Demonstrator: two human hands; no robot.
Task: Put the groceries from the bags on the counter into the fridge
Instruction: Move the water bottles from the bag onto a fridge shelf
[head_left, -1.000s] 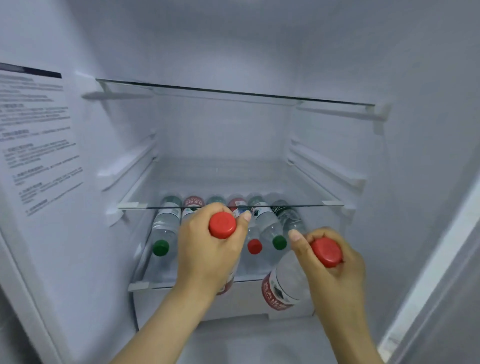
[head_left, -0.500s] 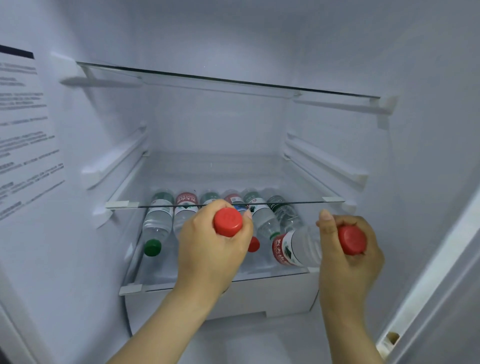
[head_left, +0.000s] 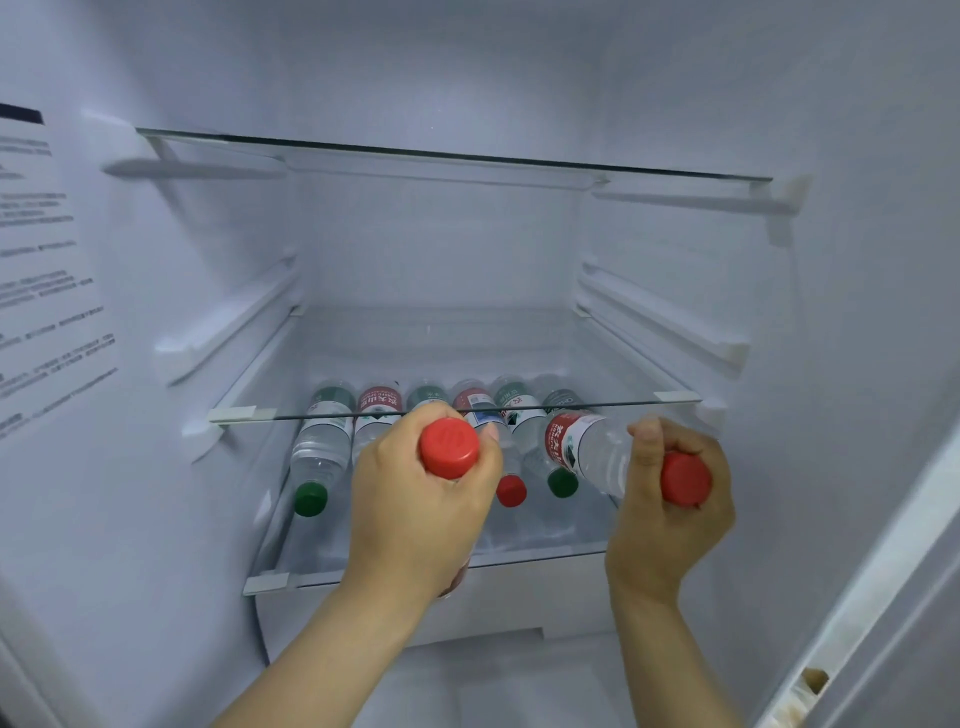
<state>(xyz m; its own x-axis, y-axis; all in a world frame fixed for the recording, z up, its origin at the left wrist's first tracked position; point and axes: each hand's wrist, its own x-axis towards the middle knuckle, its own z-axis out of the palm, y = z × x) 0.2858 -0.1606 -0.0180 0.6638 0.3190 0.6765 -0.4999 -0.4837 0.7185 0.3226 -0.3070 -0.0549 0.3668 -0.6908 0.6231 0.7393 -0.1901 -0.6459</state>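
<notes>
Inside a fridge, the left hand (head_left: 421, 514) grips a red-capped bottle (head_left: 449, 448) by its neck. The right hand (head_left: 670, 514) grips a second bottle (head_left: 587, 449), angled over the bottles lying on the lower shelf (head_left: 519, 564).

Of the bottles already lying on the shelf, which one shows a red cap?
The middle bottle, its cap showing between the left hand and the right hand. Its right neighbour and the far-left bottle have green caps.
</notes>
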